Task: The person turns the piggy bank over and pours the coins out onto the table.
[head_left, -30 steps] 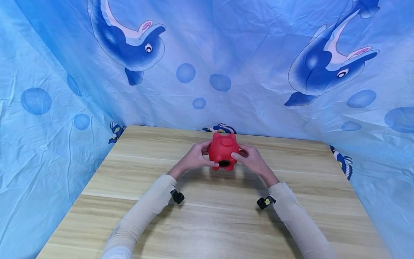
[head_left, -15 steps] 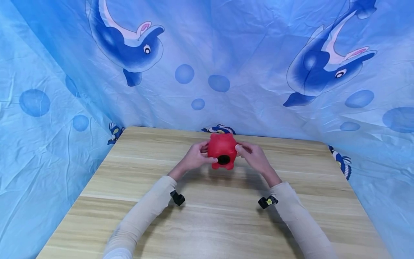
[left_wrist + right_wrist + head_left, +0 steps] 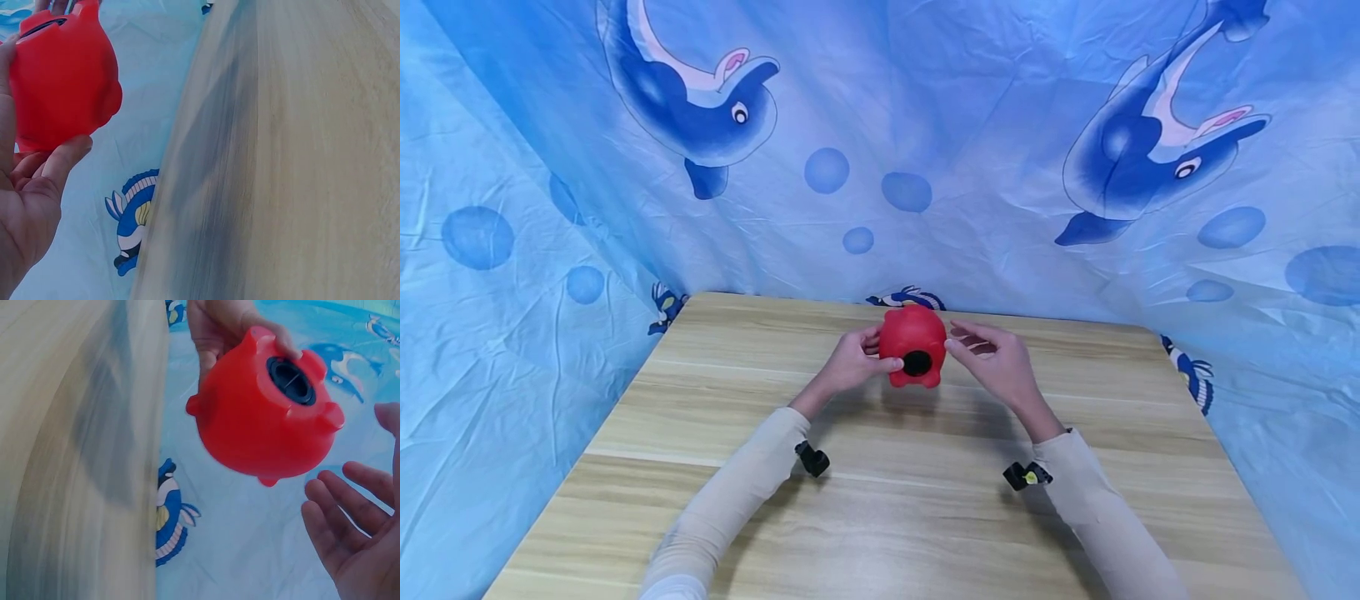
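A red piggy bank (image 3: 913, 330) is held up above the far part of the table, its underside turned toward me. Stubby feet and a round black plug (image 3: 291, 380) show on that underside. My left hand (image 3: 852, 362) grips it from the left, thumb beside the plug and fingers behind. In the left wrist view, the left hand (image 3: 31, 212) supports one side of the piggy bank (image 3: 65, 75). My right hand (image 3: 362, 531) stands apart from it, with the fingers spread and loosely bent, holding nothing. In the head view the right hand (image 3: 1002, 364) is just right of the piggy bank.
Beneath both arms lies a wood-grain table (image 3: 880, 517). A blue curtain (image 3: 970, 117) printed with dolphins and bubbles hangs behind the table and along its sides. Each wrist carries a small black camera, such as the left one (image 3: 812, 459).
The piggy bank has turned so that its snout is out of sight and the black plug faces me more fully. My right hand has let go of it and drawn away to the right.
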Demonstrator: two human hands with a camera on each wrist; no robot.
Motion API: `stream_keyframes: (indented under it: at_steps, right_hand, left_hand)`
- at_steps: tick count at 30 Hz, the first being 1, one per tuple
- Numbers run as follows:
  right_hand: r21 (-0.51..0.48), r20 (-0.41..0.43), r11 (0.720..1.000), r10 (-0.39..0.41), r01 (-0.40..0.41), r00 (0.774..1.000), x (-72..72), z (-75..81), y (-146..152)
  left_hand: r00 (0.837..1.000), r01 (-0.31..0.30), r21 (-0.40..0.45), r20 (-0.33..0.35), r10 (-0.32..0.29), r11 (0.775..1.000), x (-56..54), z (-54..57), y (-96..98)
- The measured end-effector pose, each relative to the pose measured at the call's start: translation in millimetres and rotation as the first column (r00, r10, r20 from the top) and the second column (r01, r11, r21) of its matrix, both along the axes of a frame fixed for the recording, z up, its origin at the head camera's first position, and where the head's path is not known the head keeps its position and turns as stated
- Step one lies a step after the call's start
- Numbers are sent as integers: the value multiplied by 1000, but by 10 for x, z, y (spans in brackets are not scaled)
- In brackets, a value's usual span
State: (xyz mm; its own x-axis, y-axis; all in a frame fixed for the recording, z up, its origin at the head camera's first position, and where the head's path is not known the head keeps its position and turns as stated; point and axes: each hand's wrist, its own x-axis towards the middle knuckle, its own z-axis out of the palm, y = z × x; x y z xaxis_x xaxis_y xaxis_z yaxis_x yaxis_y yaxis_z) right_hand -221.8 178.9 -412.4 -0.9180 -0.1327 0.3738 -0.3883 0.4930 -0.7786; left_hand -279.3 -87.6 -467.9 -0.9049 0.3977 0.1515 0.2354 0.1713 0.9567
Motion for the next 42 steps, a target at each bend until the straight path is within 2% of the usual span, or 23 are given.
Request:
stream_keyframes:
  at_steps: [4,8,11,16,23,27,34,42]
  right_hand:
    - [-18,-109,1000,-11,10,994,71,29,-37]
    - [-15,-221,1000,-12,9,975,140,47,-85]
    - [-9,-270,1000,1,-4,963,184,40,-134]
    - [9,-269,1000,24,-23,963,246,-39,-230]
    - [37,-271,999,2,8,963,283,-123,-342]
    - [73,-331,997,-5,31,944,271,-172,-387]
    - [117,-451,990,-15,76,893,251,-247,-445]
    - [149,-508,977,-59,155,859,233,-276,-517]
  left_hand:
    - [1000,6,14,7,-6,1000,-4,-5,6]
    - [1000,11,33,14,-11,999,5,4,9]
    - [1000,15,41,14,-16,999,13,10,11]
    - [1000,26,46,13,-27,999,14,-5,19]
    - [999,44,59,21,-46,997,33,1,24]
    - [999,49,62,17,-50,997,41,10,26]
    - [999,41,41,13,-42,998,58,20,32]
    - [999,26,38,42,-28,999,44,-5,30]
